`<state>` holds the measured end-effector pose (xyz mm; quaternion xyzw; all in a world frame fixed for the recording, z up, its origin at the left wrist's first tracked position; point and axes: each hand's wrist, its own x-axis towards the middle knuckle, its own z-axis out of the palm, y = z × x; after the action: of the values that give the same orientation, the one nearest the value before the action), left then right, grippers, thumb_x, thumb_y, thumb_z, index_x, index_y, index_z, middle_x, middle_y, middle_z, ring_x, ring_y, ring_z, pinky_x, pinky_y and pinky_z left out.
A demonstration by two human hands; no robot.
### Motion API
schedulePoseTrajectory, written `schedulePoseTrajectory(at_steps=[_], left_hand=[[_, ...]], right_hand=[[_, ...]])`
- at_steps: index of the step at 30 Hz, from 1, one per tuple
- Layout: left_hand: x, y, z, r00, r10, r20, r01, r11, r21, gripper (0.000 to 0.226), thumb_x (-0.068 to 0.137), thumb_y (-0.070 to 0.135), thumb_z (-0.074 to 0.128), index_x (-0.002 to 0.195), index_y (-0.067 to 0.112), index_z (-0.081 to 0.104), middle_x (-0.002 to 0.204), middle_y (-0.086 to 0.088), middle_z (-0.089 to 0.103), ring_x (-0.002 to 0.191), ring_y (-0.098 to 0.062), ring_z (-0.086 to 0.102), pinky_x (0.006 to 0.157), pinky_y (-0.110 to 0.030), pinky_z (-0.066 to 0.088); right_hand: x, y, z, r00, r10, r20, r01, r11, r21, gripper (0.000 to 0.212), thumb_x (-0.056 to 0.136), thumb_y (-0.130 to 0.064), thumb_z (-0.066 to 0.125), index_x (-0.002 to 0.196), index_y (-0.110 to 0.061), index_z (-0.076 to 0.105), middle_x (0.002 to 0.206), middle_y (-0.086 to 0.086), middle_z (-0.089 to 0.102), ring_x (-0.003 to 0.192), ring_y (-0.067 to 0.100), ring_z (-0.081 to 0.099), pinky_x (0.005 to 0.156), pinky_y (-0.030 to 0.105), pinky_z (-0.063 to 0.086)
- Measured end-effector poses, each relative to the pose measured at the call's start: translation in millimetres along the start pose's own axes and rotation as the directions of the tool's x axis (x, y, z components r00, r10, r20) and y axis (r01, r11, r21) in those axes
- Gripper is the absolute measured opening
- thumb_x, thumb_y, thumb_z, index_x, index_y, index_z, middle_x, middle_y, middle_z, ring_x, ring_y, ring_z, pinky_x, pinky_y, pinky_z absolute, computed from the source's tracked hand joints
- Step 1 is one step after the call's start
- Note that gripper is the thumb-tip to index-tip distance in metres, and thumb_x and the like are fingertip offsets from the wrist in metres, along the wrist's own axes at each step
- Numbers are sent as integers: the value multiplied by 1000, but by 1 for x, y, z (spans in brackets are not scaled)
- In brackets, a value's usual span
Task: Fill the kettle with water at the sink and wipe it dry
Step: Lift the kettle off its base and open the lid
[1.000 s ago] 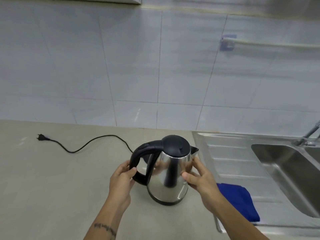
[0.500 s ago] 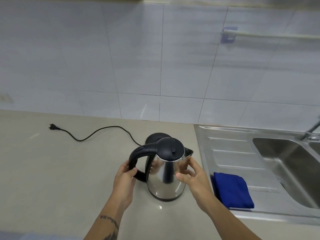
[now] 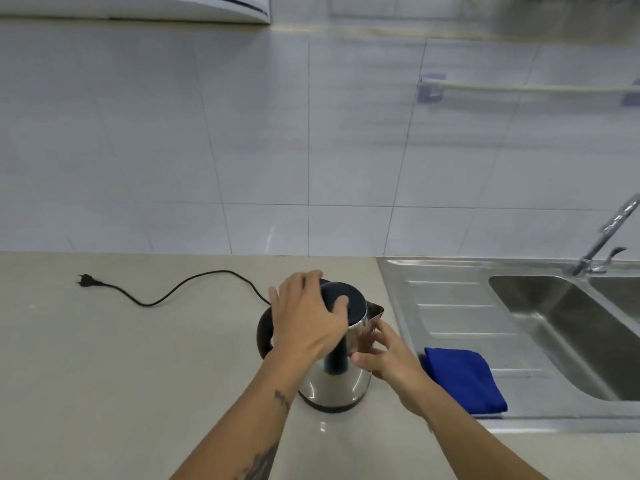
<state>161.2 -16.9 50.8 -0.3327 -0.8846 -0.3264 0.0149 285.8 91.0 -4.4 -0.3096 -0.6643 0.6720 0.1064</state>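
Beige countertop (image 3: 104, 375) runs under white wall tiles (image 3: 242, 133), meeting the steel sink (image 3: 561, 327) with its faucet (image 3: 602, 233) and a folded blue cloth (image 3: 464, 375) on the drainboard. Your stainless kettle (image 3: 332, 379) stands upright by the sink's edge. Your left hand (image 3: 308, 320) is draped over its black lid (image 3: 346, 299), fingers spread; your right hand (image 3: 388, 355) presses loosely curled fingers against its side.

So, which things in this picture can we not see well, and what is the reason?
All from the head view:
- Kettle: the handle top and part of the lid lie under the left hand; whether the lid is latched is hidden.
- Water inside the kettle: steel wall and lid hide it.
- Sink: cut off by the right edge.
- Faucet: spout end cut off there too.
- Right hand: palm turned away.
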Motion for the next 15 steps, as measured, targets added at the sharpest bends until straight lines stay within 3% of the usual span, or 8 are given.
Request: schedulePoseTrajectory(at_steps=[2, 5, 8, 15], left_hand=[[7, 7, 4, 992, -44, 121, 20, 981, 194, 72, 86, 64, 40, 143, 20, 40, 142, -6, 48, 135, -29, 38, 118, -57, 12], [9, 10, 11, 987, -81, 137, 37, 953, 300, 76, 84, 67, 34, 141, 16, 42, 138, -9, 53, 130, -33, 44, 117, -61, 12], [7, 9, 12, 998, -41, 51, 24, 955, 295, 70, 82, 65, 35, 131, 17, 51, 124, -6, 63, 118, -31, 54, 112, -58, 23], [3, 7, 10, 998, 54, -42, -44, 979, 199, 55, 81, 62, 41, 111, 20, 60, 95, 1, 70, 89, -23, 62, 94, -44, 44]], right_hand=[[0, -2, 0, 1000, 14, 15, -14, 1000, -23, 54, 82, -3, 79, 111, -40, 53, 127, -7, 56, 117, 18, 58, 99, 38, 45], [1, -5, -3, 999, 38, 21, -37, 998, -49, 53, 83, -5, 79, 111, -39, 51, 130, -3, 56, 121, 21, 55, 95, 37, 41], [3, -5, -5, 999, 36, 30, -35, 998, -51, 52, 83, -5, 78, 107, -40, 49, 125, -6, 54, 119, 19, 53, 98, 38, 41], [3, 2, -9, 998, 49, 39, -47, 998, -44, 60, 83, -9, 80, 116, -46, 45, 135, -3, 51, 126, 21, 50, 108, 43, 41]])
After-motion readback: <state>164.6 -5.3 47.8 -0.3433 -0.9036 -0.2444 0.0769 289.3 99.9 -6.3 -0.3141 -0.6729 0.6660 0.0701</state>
